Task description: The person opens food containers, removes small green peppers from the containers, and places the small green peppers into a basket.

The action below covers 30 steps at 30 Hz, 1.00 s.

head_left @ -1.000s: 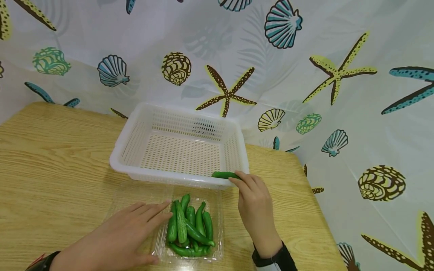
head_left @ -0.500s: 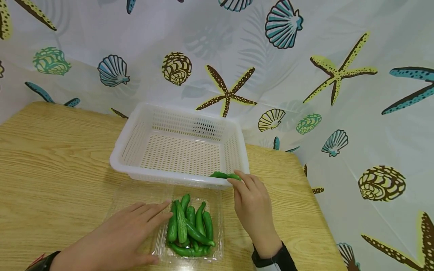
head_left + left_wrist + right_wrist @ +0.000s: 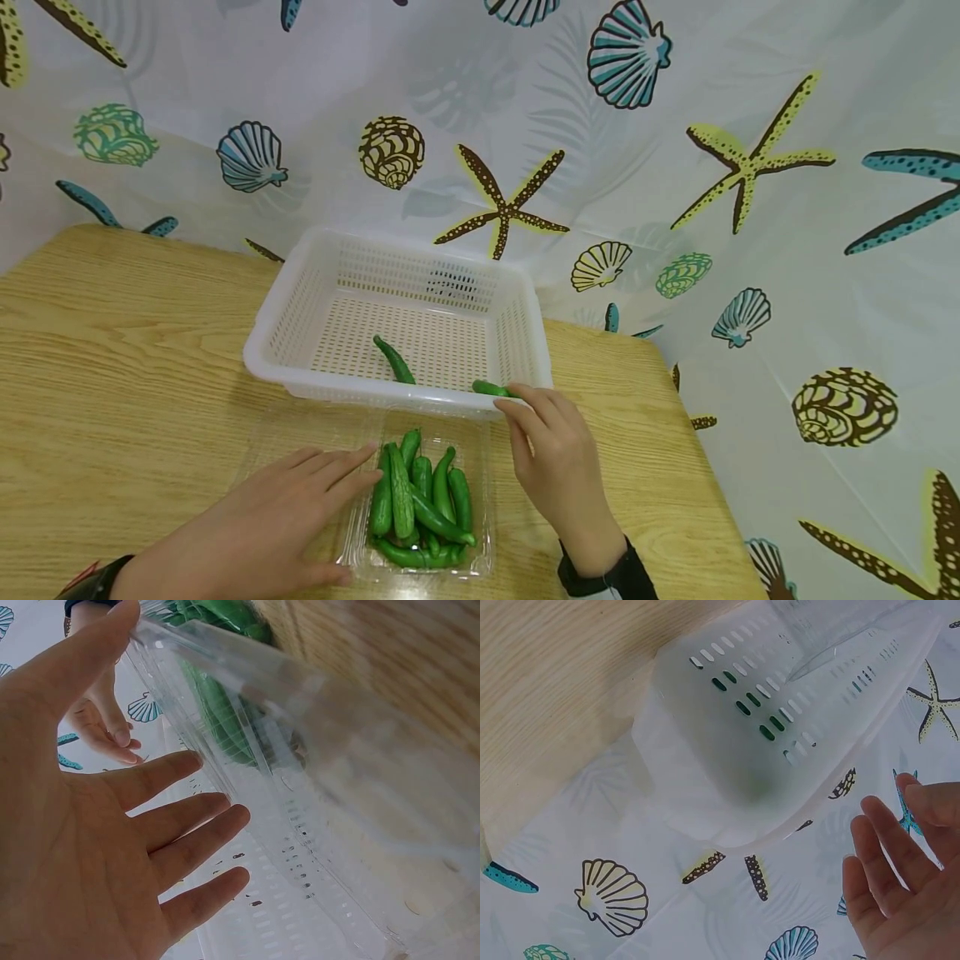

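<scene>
Two green chili peppers (image 3: 395,361) can be seen in the white plastic basket (image 3: 352,386), one out on the slotted floor, one in the near right corner, partly hidden by the right hand (image 3: 558,458). Looks like a clamshell-to-basket move that's barely been started tbh: at least eight more peppers can be counted in the clear clamshell (image 3: 487,504), and extras could be buried underneath. Nothing's gripped by the right hand, its fingers just loosely extended. The left hand (image 3: 262,517) is held flat by the clamshell, also empty. Just one basket and one clamshell are set on the table (image 3: 135,358).
</scene>
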Tool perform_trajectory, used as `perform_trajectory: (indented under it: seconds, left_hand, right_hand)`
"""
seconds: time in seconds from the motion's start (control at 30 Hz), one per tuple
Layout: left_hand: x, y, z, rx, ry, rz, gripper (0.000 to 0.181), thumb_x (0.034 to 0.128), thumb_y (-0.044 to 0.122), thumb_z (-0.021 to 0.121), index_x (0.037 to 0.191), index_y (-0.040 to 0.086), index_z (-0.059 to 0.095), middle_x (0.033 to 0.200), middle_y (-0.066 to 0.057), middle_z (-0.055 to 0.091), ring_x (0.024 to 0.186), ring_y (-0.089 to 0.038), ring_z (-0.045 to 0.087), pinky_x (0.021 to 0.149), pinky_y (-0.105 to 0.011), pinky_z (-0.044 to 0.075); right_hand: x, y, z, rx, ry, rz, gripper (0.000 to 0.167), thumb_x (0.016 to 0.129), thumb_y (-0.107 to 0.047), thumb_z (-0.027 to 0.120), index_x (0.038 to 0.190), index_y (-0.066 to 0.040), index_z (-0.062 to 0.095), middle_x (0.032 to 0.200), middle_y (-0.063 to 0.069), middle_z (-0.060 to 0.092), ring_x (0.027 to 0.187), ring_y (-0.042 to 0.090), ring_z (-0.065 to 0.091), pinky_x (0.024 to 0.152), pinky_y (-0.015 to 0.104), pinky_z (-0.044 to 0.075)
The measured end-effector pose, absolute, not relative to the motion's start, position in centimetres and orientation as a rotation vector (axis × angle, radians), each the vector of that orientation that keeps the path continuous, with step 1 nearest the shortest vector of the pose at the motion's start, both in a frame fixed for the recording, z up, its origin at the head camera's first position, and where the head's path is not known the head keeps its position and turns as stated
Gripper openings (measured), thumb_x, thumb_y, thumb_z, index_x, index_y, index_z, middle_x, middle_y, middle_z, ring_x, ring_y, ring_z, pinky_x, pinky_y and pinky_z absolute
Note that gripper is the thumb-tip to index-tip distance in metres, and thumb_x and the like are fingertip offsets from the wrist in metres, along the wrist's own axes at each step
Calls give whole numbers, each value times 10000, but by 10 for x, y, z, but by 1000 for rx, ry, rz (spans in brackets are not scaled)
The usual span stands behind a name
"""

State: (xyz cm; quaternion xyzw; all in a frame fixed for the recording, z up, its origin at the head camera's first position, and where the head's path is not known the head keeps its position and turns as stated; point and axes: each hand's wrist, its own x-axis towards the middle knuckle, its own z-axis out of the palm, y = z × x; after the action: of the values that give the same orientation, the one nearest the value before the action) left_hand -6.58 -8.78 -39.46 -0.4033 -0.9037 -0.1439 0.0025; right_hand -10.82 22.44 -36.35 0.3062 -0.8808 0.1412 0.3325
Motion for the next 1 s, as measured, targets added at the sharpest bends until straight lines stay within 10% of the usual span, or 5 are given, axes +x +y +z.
perform_trajectory:
  seconds: [1.0]
  left_hand:
    - [-65, -87, -394, -1260, -2856, -490, 895, 816, 698, 637, 1462, 98, 486, 1545, -106, 387, 1322, -286, 458, 1040, -515, 400]
  right_hand:
    - [-94, 207, -364, 1258, -2441, 631, 297, 827, 73, 704, 1039, -131, 745, 988, -53, 720, 941, 102, 659, 862, 260, 514]
